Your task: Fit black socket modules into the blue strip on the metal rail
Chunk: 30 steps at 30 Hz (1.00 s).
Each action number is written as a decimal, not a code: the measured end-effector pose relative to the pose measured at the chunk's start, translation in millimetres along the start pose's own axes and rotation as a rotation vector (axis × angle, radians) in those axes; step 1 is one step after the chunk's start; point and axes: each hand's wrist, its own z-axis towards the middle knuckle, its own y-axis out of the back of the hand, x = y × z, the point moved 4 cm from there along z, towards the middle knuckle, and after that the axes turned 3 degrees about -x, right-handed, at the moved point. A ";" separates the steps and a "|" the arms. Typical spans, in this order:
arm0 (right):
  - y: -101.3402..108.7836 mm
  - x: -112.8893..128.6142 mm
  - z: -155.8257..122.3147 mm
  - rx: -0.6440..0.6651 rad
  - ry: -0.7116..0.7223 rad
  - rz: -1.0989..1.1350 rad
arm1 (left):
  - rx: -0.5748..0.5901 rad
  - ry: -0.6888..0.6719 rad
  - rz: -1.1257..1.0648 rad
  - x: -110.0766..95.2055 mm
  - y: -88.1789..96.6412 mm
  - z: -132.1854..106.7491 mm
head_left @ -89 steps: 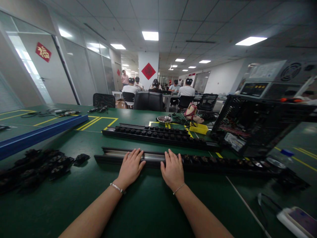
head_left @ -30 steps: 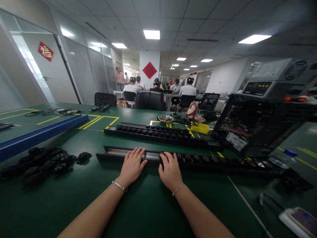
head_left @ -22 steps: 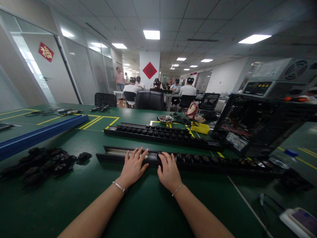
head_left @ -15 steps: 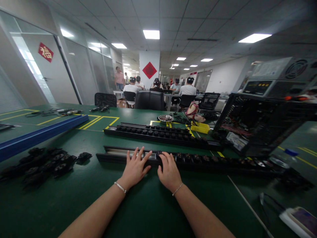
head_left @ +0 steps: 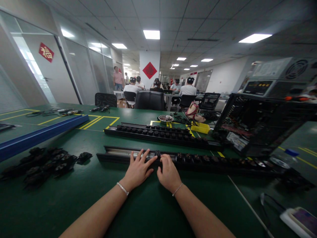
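Observation:
A long black channel rail (head_left: 111, 159) lies across the green table in front of me, with a row of round-faced black socket modules (head_left: 195, 158) in its right part. The left stretch of its channel shows a pale inside. Spread over that stretch, my left hand (head_left: 138, 168) is open, its index fingertip touching a single black socket module (head_left: 157, 153) in the rail. From the right, my right hand (head_left: 169, 172) has its fingers bent and close together against the same module, thumb at the rail's front side. Fingers partly hide the contact.
Behind lies another pair of filled black rails (head_left: 158, 134). Loose black modules (head_left: 56, 162) are piled at left, near a blue rail (head_left: 44, 132). At right stand an open computer case (head_left: 257, 129), a yellow tray (head_left: 200, 128) and a metal bowl (head_left: 165, 118).
My left hand has shifted slightly right, its index finger now at the module. The right fingers have drawn back a little, so more of the module shows.

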 end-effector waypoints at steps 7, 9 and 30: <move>0.5 2.7 1.1 0.051 0.022 0.003 | -0.007 0.013 0.019 -0.8 -1.7 0.9; 0.0 4.2 1.5 0.085 0.042 -0.013 | -0.005 0.019 0.019 -1.9 -1.5 1.1; -2.7 11.6 -0.2 0.286 0.164 -0.082 | 0.011 0.048 -0.001 -6.8 -1.5 3.8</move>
